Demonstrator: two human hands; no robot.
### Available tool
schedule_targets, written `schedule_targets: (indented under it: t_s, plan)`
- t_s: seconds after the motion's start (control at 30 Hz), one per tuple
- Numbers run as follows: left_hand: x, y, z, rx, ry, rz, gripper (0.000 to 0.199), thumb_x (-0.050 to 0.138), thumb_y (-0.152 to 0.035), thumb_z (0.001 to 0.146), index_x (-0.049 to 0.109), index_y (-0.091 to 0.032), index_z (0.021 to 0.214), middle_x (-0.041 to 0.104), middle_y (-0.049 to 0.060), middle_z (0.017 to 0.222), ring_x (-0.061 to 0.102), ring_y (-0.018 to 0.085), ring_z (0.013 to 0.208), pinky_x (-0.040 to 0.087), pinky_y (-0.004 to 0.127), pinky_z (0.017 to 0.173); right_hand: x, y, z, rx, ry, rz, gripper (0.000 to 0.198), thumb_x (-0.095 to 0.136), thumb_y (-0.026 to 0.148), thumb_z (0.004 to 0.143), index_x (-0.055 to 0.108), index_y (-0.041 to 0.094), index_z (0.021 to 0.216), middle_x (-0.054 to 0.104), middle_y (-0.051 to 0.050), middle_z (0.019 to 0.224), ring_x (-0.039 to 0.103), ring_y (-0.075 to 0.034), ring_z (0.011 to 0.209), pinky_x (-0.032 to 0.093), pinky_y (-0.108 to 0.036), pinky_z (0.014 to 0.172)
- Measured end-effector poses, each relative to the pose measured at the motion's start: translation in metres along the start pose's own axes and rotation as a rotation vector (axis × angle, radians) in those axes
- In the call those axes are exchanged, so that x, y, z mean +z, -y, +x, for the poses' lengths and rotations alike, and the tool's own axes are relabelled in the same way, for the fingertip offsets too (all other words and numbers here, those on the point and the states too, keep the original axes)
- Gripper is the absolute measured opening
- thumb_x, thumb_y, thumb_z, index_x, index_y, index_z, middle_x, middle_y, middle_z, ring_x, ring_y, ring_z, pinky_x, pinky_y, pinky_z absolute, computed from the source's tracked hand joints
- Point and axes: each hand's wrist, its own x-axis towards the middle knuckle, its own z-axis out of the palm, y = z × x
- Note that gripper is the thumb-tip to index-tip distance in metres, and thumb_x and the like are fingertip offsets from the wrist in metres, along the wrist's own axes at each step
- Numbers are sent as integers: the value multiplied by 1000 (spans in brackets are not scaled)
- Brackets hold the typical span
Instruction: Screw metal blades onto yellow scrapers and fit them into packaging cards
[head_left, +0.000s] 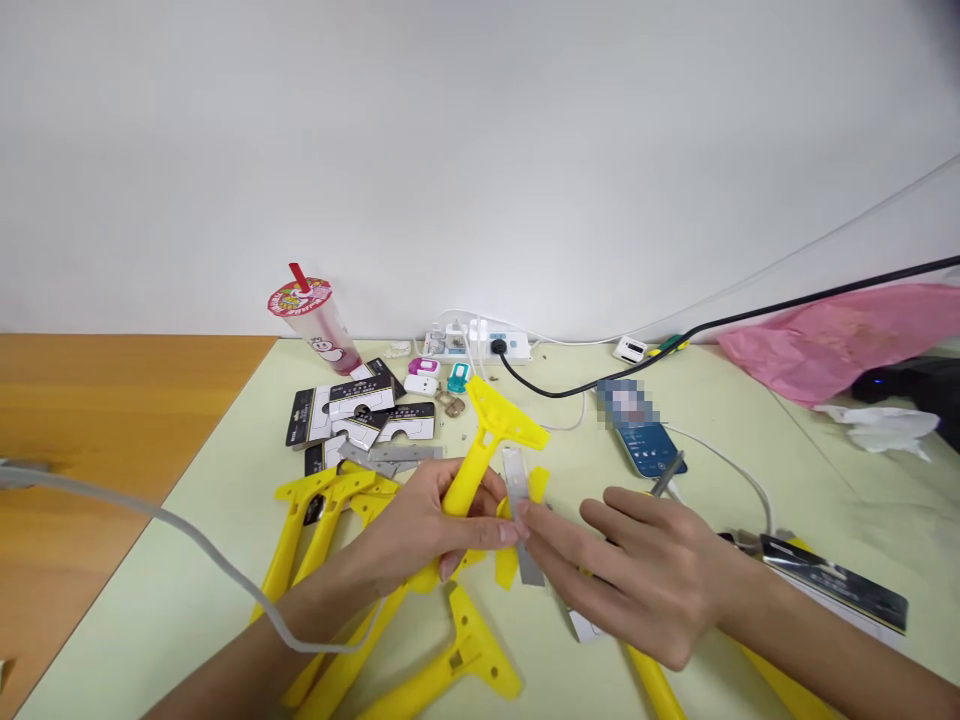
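Observation:
My left hand [427, 525] is closed around the handle of a yellow plastic scraper [491, 425], whose T-shaped head points up. Its thumb and fingertips also reach a separate small yellow plastic piece [506, 568]. A flat grey metal blade [532, 572] stands in front of that piece, gripped at its edge by the fingertips of my right hand [649, 570]. The contact between blade and yellow piece is partly hidden by fingers. Several other yellow scraper handles [315, 530] lie below my left forearm, and one scraper head [476, 645] lies close to the front.
Black-and-white cardboard packages [409, 420] and loose blades [405, 454] lie at left, beside a drink cup [322, 335] with a red straw. A power strip [457, 345] sits by the wall. At right are a phone [649, 445], a pink plastic bag [840, 335] and a black cable [720, 322].

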Motion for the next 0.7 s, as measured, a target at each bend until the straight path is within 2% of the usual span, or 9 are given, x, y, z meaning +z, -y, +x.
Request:
schedule_targets:
  t_s: [0.1,0.2,0.43,0.57,0.7]
  plan:
    - [2,1,0,-12,13,-26,50,100,-47,70,69,-16,94,65,-3,72,44,4,45,31,18,38,0,1,1,-26,-7,-10,23,63,22,99,85,19,93,83,-11,120,54,-13,60,39,-31,47]
    - [1,6,1,-16,21,-54,50,101,-46,69,69,-17,96,67,-3,72,42,2,41,28,19,39,0,-1,3,-46,-26,-27,21,66,22,98,86,18,98,84,-11,117,56,-13,61,40,-30,46]
    - [1,19,5,-18,-23,-170,49,104,-36,66,67,-18,93,56,-9,59,40,3,40,30,20,42,2,3,4,-23,-91,-47,14,71,17,93,85,18,92,82,-7,92,56,-14,59,39,-30,45]
    - [4,19,4,4,-47,-318,48,104,-30,68,64,-19,92,53,-10,57,37,2,40,28,18,43,2,3,6,-7,-89,-41,20,66,16,96,86,15,93,83,-8,93,58,-14,58,42,-30,46]
    - [6,18,2,0,6,-434,41,99,-32,78,63,-19,92,44,-12,51,31,2,42,27,16,44,1,1,10,-18,-93,-80,24,62,18,99,86,16,95,83,-10,98,58,-14,61,42,-31,48]
